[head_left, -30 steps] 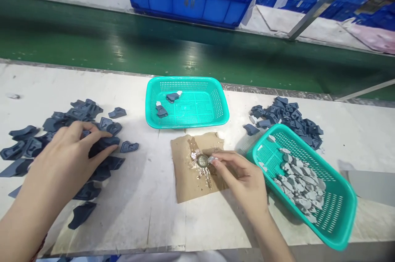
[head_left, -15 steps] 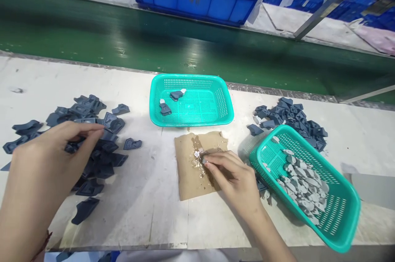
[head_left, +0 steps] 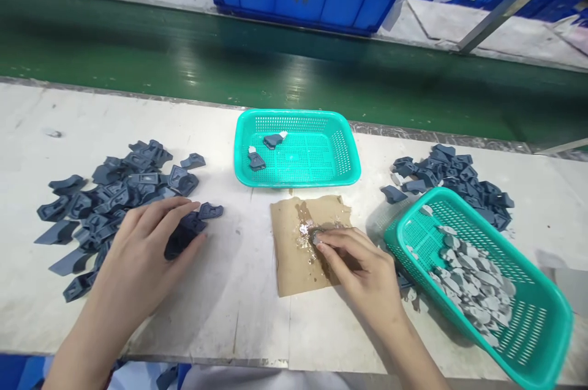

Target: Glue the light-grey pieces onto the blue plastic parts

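White bench [head_left: 257,322]: left hand [head_left: 147,249] has shifted to the heap's inner edge, dark parts [head_left: 147,179] within reach, fingers parted, grip unclear; right hand [head_left: 370,264] pinches pale piece [head_left: 316,239] over cardboard [head_left: 291,267]

Bare tabletop [head_left: 255,292] open between left dark pile [head_left: 114,194] and cardboard [head_left: 287,255]; tilted basket [head_left: 546,329] blocks right side.

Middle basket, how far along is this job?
Done, it seems: two dark parts with pale tips, in the middle basket. The right hand pinches a grey piece over the cardboard; the left hand is at the left pile, its grip unclear. Seemingly unworked: that pile and the grey pieces in the right basket.
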A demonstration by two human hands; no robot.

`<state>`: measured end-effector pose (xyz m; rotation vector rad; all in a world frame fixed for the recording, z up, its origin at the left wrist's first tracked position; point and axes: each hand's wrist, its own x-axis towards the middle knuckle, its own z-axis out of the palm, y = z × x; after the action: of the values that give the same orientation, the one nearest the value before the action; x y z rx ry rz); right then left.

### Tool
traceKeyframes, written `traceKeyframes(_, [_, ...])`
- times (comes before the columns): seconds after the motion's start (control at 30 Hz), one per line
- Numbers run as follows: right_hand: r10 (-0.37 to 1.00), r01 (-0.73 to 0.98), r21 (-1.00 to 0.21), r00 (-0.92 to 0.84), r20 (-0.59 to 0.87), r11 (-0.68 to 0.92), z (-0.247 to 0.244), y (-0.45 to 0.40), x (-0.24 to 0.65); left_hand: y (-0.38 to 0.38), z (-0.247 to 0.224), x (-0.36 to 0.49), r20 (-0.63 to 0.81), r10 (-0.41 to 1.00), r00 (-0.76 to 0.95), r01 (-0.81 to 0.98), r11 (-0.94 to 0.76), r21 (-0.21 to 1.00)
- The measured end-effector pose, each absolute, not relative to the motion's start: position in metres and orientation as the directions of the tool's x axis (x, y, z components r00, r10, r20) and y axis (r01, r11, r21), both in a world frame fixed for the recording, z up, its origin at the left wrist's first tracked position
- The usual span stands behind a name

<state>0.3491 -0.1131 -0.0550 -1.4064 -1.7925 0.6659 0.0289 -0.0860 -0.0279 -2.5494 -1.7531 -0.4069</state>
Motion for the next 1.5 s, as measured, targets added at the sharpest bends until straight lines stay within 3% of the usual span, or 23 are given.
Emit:
traceKeyframes(0.23, [0.977,0.537,-0.818,-0.069,0.199,0.205,-0.057,-0.115,0.349,-0.084,-0.027,0.025,0.168,0.91,0.378,0.913,-0.396,0.092])
traceKeyframes(0.4, [0.965,0.311,-0.948,0.26,0.025,-0.06,-0.056,-0.119,0.35,-0.088,-0.024,0.03,0.216,0.913,0.345,0.924,-0.37,0.091])
traceKeyframes(0.53, [0.935,0.217,-0.964,0.347,-0.071,-0.153,-0.06,-0.119,0.352,-0.092,-0.023,0.038,0.263,0.927,0.267,0.935,-0.315,0.163])
traceKeyframes(0.63, [0.938,0.237,-0.956,0.336,-0.085,-0.172,-0.065,-0.118,0.353,-0.097,-0.021,0.047,0.264,0.944,0.197,0.913,-0.275,0.302])
traceKeyframes(0.7, [0.946,0.273,-0.947,0.315,-0.076,-0.167,-0.068,-0.119,0.354,-0.102,-0.022,0.056,0.218,0.969,0.119,0.838,-0.216,0.501])
traceKeyframes(0.8, [0.963,0.337,-0.931,0.266,-0.051,-0.142,-0.07,-0.121,0.355,-0.11,-0.027,0.076,0.039,0.998,0.049,0.51,-0.059,0.858])
traceKeyframes(0.87, [0.971,0.373,-0.918,0.237,-0.043,-0.132,-0.071,-0.121,0.355,-0.115,-0.032,0.091,-0.141,0.987,0.076,0.191,0.124,0.974])
traceKeyframes(0.97, [0.968,0.369,-0.92,0.246,-0.041,-0.133,-0.067,-0.121,0.354,-0.12,-0.039,0.11,-0.341,0.92,0.194,-0.166,0.374,0.913])
traceKeyframes(1.03, [0.957,0.291,-0.946,0.284,-0.055,-0.14,-0.062,-0.121,0.352,-0.123,-0.041,0.118,-0.372,0.893,0.256,-0.268,0.435,0.86])
traceKeyframes(1.23, [0.962,-0.047,-0.99,0.234,-0.142,-0.135,-0.035,-0.122,0.341,-0.128,-0.037,0.128,-0.367,0.881,0.299,-0.256,0.444,0.859])
traceKeyframes(1.5, [0.987,-0.228,-0.961,0.014,-0.163,-0.156,-0.012,-0.121,0.321,-0.132,-0.029,0.134,-0.352,0.868,0.35,-0.115,0.413,0.904])
